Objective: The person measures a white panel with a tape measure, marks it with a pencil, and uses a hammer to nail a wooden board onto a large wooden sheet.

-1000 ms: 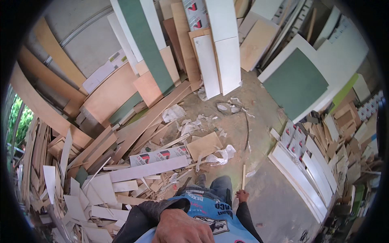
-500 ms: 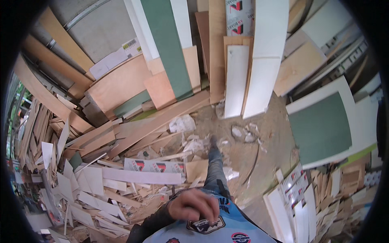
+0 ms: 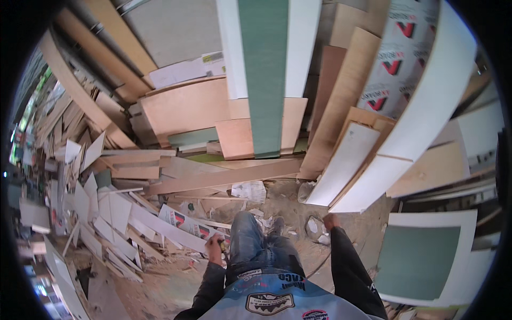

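My left hand [image 3: 214, 249], low beside my left thigh, is closed round a small dark and yellowish object [image 3: 224, 246] whose kind I cannot make out. A long pale strip of board [image 3: 165, 228] lies just past that hand. Out to the right, my right hand [image 3: 331, 221] hangs away from my body, over the floor near the lower end of a long white panel [image 3: 368, 184]. It is small in view and its fingers are unclear; nothing shows in it. Whether it touches anything cannot be told.
Tall panels lean ahead, among them a green board [image 3: 264, 80] and a brown plank [image 3: 344, 104]. A broken heap of offcuts [image 3: 114, 213] covers the left floor. To the right stands a white-edged green panel [image 3: 418, 261]. A crumpled white scrap [image 3: 248, 191] lies ahead.
My left hand has dropped from in front of my chest to my left side. My right hand has come into view. The view has swung left, and my legs now show bent below me.
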Tool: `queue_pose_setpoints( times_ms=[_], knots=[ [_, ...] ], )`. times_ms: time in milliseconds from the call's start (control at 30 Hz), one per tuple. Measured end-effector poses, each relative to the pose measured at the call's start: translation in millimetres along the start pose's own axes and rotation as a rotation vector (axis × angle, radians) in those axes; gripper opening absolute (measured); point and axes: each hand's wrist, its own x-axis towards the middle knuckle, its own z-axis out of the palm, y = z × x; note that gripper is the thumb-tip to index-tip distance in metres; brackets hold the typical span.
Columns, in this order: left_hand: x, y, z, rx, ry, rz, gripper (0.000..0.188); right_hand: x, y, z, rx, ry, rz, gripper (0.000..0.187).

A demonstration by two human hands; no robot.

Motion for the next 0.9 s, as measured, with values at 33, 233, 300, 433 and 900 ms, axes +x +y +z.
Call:
queue_pose_setpoints(
  times_ms=[33, 233, 300, 433, 900],
  knots=[
    [-1, -11, -12, -0.057, 0.161, 0.051, 0.036, 40, -29, -33, 0.084, 0.011, 0.017, 0.021],
    [-16, -111, -71, -0.192, 0.355, -0.344, 0.041, 239, -164, -65, 0.385, -0.078, 0.006, 0.027],
    [-48, -129, -75, 0.36, 0.204, -0.432, 0.041, 303, -241, -95, 0.408, -0.124, -0.206, 0.023],
    [-62, -159, -101, 1.347, -0.194, 0.025, 0.044, 427, -298, -76, 0.362, 0.022, -0.307, 0.018],
    [-29, -52, -34, 0.253, 0.111, -0.757, 0.039, 630, -530, -119, -0.246, -0.165, -0.441, 0.036]
  ],
)
